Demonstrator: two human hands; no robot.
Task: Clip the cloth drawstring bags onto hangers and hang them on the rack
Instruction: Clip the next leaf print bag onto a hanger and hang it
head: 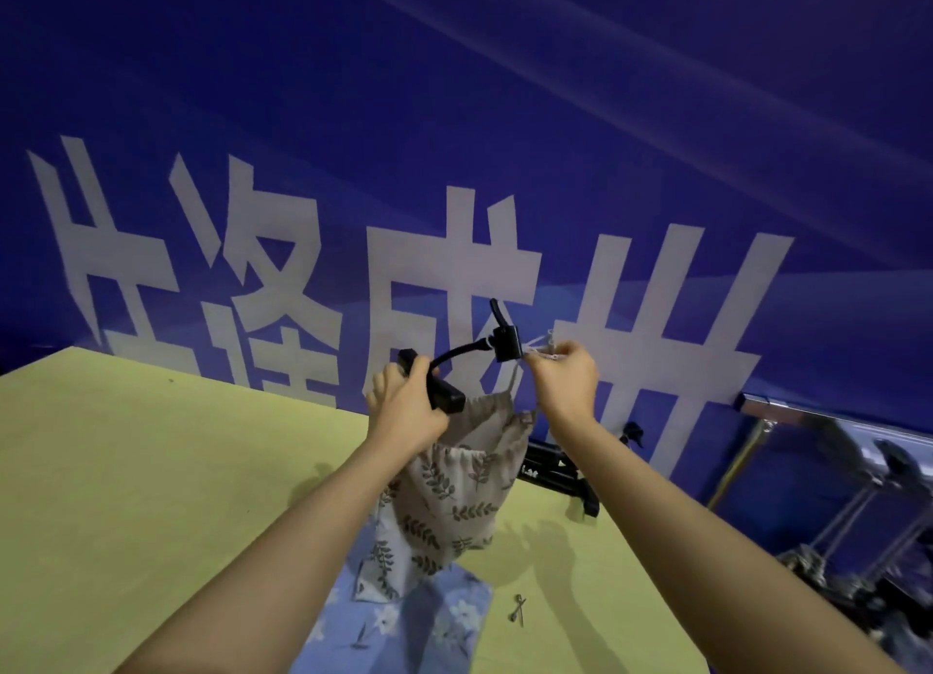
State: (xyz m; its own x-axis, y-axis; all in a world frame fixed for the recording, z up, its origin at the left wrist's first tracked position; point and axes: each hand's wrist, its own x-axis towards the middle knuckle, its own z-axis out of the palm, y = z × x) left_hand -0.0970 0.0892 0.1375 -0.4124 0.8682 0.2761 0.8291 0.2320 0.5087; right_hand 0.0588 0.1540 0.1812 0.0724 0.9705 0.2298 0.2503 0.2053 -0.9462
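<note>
Fingers of the left hand (404, 411) are curled round a black bar (431, 386), the lower end of a black hanger-like fitting whose curved neck (457, 358) rises to a black clamp block (507, 342) with a short lever (497, 311) sticking up from it. Right hand (565, 380): thumb and forefinger pinch a small pale clip or cord end (542, 353) just beside the clamp block (too small and blurred to say which it is).

Beige leaf-print bag (454, 491) hangs in the air below both hands, its gathered mouth just under the black bar, a thin cord (510, 388) running from its top edge up towards the right hand. Its lower corner reaches down to a blue flowered bag (434, 618), which lies flat on the yellow table (151, 496) between the forearms.

Small metal clip (518, 608) lies on the table just right of the blue bag, apart from it.

Behind the hanging bag, a black stand (560, 471) sits at the table's far right edge. Further right, off the table, folded metal frames (833, 481) with chrome bars. Back wall: a blue banner (454, 118) with large white characters.
</note>
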